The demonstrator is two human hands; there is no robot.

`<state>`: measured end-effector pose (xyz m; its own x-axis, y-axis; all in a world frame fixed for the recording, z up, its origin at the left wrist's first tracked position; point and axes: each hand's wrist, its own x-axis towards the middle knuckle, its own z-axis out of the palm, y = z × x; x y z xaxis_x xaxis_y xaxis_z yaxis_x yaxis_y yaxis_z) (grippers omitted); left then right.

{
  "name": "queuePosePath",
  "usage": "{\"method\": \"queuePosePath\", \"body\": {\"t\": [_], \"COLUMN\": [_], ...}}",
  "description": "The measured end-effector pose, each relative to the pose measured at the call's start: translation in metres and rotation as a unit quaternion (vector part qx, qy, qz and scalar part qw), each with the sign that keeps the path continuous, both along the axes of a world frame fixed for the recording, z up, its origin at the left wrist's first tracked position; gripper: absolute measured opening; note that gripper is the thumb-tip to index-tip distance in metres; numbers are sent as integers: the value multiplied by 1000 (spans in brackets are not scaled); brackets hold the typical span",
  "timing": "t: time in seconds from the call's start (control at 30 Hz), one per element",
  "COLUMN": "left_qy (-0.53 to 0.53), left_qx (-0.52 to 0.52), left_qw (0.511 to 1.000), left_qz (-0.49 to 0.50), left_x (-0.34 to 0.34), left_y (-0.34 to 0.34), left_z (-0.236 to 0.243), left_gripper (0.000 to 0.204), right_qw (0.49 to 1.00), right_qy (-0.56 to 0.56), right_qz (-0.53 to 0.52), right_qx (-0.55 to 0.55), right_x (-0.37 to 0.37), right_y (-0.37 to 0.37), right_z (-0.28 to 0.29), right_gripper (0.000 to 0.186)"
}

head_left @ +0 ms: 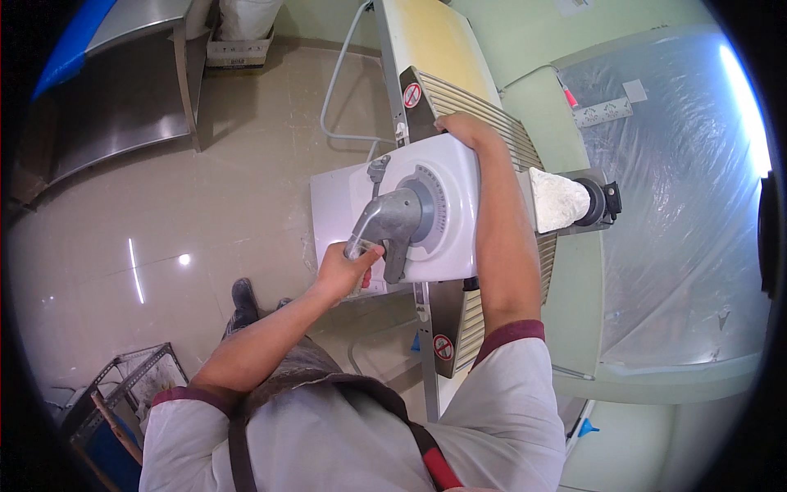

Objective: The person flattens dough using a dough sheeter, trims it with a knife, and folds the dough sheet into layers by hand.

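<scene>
In front of me stands a dough sheeter with a white housing [455, 164]. A grey dial with a scale ring sits on it, carrying a grey metal lever [393, 215]. My left hand [348, 266] is closed round the clear-covered grip of this lever. Across the housing, my right forearm stretches to the far side. There my right hand [469, 129] bends over the far edge, near the barred guard [484, 107]; most of its fingers are hidden. Right of that forearm, a white floury mass [559, 201] lies beside a dark round part [592, 202].
The sheeter's yellowish belt table [438, 41] extends to the far side. A grey cable [329, 98] hangs beside it. Plastic sheeting [672, 230] covers the right wall. At far left stands a steel table [123, 123], with a box [238, 53] near it. A metal rack [135, 377] is at lower left.
</scene>
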<state>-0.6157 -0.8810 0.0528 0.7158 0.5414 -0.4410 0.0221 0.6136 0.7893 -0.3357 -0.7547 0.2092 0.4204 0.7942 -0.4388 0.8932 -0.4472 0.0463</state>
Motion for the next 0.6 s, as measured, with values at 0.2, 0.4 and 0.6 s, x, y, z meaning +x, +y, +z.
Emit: {"method": "queuePosePath", "body": {"t": [0.2,0.4,0.6], "left_qy": [-17,-11,-93], "left_qx": [6,56,30], "left_qw": [1000,996,994], "left_qz": [5,-64,-50], "left_x": [-2,-8,-2], "left_y": [2,11,11], "left_z": [-7,-1,-6], "left_gripper": [36,42,33], "right_qw": [993,994,993], "right_qy": [32,12,-23], "right_qz": [-108,-90,-82], "right_qx": [30,53,87], "right_x": [0,13,20], "right_y": [2,1,-7], "right_z": [-5,-9,-10], "right_gripper": [39,39,47]}}
